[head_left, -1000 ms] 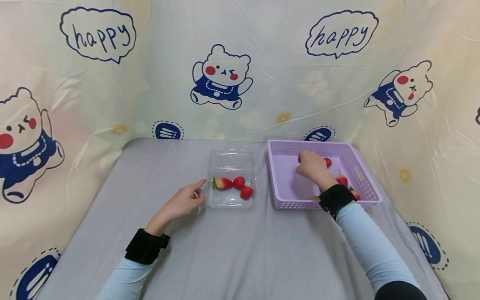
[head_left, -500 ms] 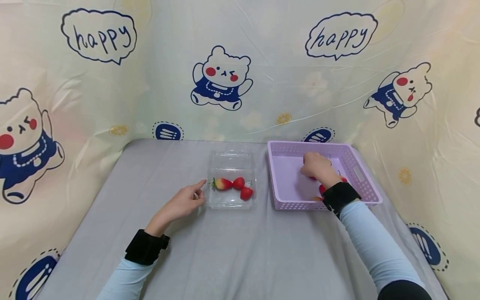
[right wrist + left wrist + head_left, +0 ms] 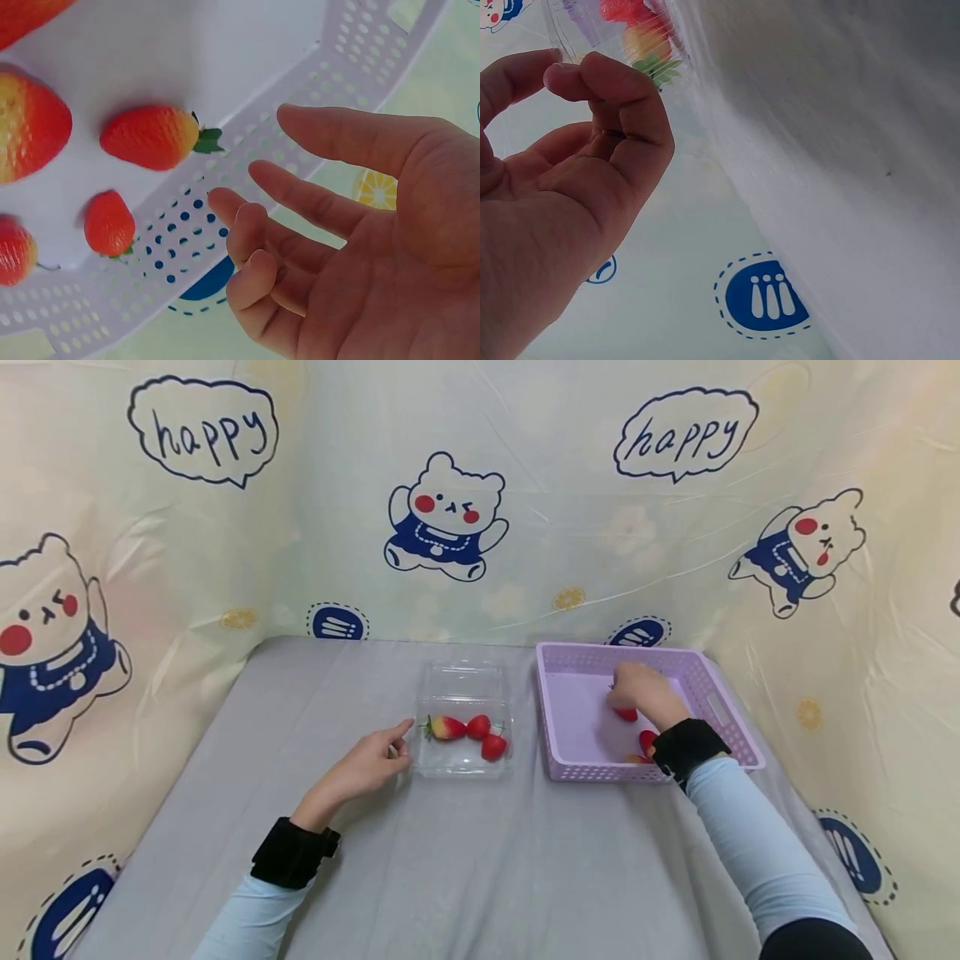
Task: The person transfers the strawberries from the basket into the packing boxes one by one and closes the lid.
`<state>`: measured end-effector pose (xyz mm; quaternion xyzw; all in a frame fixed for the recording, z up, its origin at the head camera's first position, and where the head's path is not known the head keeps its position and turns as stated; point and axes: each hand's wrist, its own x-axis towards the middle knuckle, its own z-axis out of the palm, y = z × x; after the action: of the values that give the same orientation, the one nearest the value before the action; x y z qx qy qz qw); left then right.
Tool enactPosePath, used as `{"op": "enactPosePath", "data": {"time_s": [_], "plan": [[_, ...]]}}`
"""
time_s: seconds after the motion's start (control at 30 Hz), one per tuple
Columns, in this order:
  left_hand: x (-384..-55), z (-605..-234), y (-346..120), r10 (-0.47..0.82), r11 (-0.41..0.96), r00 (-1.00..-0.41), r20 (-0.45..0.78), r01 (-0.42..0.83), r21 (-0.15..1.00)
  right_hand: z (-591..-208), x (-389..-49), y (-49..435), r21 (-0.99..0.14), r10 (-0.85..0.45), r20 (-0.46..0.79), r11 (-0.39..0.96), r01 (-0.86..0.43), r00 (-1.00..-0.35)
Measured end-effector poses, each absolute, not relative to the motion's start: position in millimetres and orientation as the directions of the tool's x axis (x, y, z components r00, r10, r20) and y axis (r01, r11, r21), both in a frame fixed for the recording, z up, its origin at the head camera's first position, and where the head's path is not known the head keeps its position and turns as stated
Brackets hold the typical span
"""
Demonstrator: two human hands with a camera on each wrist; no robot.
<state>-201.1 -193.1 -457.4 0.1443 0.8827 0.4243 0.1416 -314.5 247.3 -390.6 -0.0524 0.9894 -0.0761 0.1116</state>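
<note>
My left hand (image 3: 367,764) rests at the left edge of a clear plastic box (image 3: 459,770), its index finger extended to the rim. Two red strawberries (image 3: 478,727) and a longer, yellow-topped strawberry (image 3: 447,727) lie inside. My right hand (image 3: 647,692) is down in the lilac basket (image 3: 585,770), over a strawberry (image 3: 625,714). The right wrist view shows that hand's thumb and fingers spread apart, with nothing between them. They are near the green leaves of a red strawberry (image 3: 154,139). In the left wrist view, several fingers bend loosely beside the box.
Several other strawberries (image 3: 109,223) lie in the basket, partly hidden by my right hand and wrist in the head view. The box's raised lid (image 3: 463,679) stands at its far side. A patterned curtain (image 3: 555,527) hangs behind the grey-covered table (image 3: 450,868).
My right hand has shifted a little to the right inside the basket, and the strawberry beneath it shows more. The left hand and the box have stayed in place.
</note>
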Motion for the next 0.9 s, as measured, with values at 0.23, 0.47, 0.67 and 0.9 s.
{"op": "enactPosePath", "data": {"time_s": [0.23, 0.47, 0.67, 0.9], "plan": [[-202.0, -457.5, -193.3, 0.376, 0.599, -0.918, -0.125, 0.138, 0.789, -384.9, -313.5, 249.2, -0.178, -0.113, -0.234, 0.981, -0.072, -0.966], [-203.0, -458.1, -193.4, 0.381, 0.597, -0.917, -0.120, 0.145, 0.789, -385.4, -313.1, 253.0, -0.203, -0.119, -0.250, 0.977, -0.068, -0.961], [-201.8, -458.9, -193.5, 0.383, 0.595, -0.915, -0.124, 0.142, 0.791, -387.7, -311.5, 257.1, -0.260, -0.127, -0.280, 0.964, -0.052, -0.952], [-200.5, -458.0, -192.2, 0.377, 0.595, -0.917, -0.128, 0.134, 0.792, -390.4, -308.1, 259.3, -0.278, -0.096, -0.344, 0.961, 0.004, -0.934]]}}
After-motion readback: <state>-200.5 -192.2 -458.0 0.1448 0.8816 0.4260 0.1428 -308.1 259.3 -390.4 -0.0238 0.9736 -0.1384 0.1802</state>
